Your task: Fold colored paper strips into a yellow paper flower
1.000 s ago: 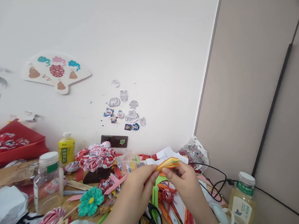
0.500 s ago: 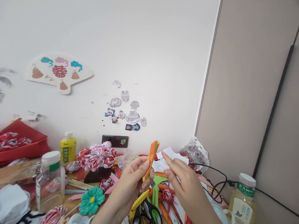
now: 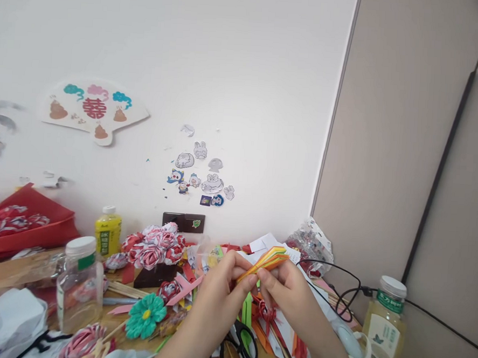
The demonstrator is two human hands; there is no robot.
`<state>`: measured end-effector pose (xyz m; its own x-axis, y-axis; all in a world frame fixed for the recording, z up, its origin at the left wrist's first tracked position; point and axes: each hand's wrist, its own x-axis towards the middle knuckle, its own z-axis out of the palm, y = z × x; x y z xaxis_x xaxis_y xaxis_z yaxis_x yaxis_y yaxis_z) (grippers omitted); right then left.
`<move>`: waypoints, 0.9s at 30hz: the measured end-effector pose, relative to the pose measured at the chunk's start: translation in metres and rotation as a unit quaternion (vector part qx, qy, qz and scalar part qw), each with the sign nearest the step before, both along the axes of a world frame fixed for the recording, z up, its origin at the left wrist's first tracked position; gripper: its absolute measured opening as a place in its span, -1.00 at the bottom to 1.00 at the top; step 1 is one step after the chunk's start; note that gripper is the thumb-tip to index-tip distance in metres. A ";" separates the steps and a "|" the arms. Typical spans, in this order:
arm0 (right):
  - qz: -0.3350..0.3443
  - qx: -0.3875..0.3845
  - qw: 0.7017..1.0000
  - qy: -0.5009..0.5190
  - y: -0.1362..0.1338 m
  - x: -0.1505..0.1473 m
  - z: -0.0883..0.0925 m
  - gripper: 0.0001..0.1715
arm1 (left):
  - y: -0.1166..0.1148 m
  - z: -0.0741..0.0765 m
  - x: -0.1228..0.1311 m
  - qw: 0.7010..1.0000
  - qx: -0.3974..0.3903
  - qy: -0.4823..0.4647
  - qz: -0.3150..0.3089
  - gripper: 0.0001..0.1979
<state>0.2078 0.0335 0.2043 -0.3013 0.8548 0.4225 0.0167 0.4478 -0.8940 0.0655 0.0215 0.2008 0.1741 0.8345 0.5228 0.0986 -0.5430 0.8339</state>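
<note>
A small stack of folded paper strips (image 3: 267,260), orange, yellow and green, is held above the cluttered table. My left hand (image 3: 223,292) pinches its near end with thumb and fingers closed. My right hand (image 3: 285,291) pinches the same end from the right side, fingers curled. The stack points up and to the right. Below the hands lie black-handled scissors (image 3: 240,345), a red paper flower (image 3: 265,311) and green and orange paper pieces.
A teal paper flower (image 3: 146,315), a clear plastic bottle (image 3: 79,285), a yellow bottle (image 3: 107,232) and a bunch of red-and-white paper roses (image 3: 154,248) stand at left. A jar with a green label (image 3: 384,324) and a black cable (image 3: 347,293) are at right. The wall is close behind.
The paper stack stood upright in my left hand alone half a second ago. It now tilts to the right and my right hand has closed on it again.
</note>
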 end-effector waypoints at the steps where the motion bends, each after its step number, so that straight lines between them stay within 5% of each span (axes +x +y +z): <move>1: 0.009 -0.008 1.000 0.010 0.000 0.000 0.001 -0.59 | -0.001 0.000 -0.001 0.999 0.013 0.028 0.017 -0.89; 12: 0.022 -0.001 0.996 0.089 0.000 -0.011 0.006 -0.64 | -0.006 -0.005 -0.004 0.947 0.151 0.222 0.175 -0.94; 16: -0.001 -0.012 0.992 0.127 0.004 -0.013 0.000 -0.58 | 0.001 -0.012 -0.002 0.924 0.219 0.231 0.210 -0.86; 22: 0.020 0.003 0.990 0.138 0.009 -0.014 -0.008 -0.48 | 0.005 -0.015 -0.001 0.835 0.459 0.182 0.243 -0.68; 27: 0.035 -0.010 0.989 0.145 0.007 -0.013 -0.005 -0.54 | -0.001 -0.010 -0.001 0.811 0.481 0.205 0.262 -0.62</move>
<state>0.1944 0.0409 0.1990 -0.2280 0.8451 0.4836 -0.2713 0.4219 -0.8651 0.0641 0.0205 0.1904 0.2508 0.0901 0.9638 0.6886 -0.7164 -0.1122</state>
